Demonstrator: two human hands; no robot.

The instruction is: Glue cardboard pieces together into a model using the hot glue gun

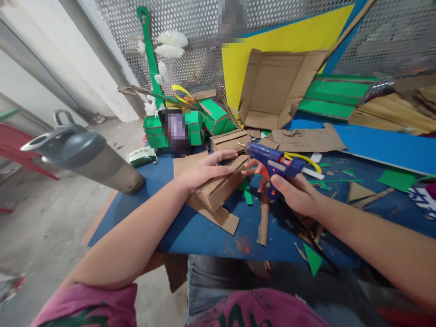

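My right hand (298,193) is wrapped round the handle of a blue hot glue gun (269,159), its fingers near the orange trigger. The nozzle points left, just above a small folded cardboard box (221,186). My left hand (207,170) grips the top of this box, thumb along the near side and fingers reaching across. Flat cardboard (218,218) lies under the box. Directly behind it is another cardboard piece with slits (231,138). Whether the nozzle touches the cardboard, I cannot tell.
A grey shaker bottle (91,154) stands at the table's left edge. Green-covered boxes (218,116) and an open cardboard box (272,91) are at the back. Cardboard strips (264,218) and green scraps (311,259) litter the blue table (204,243).
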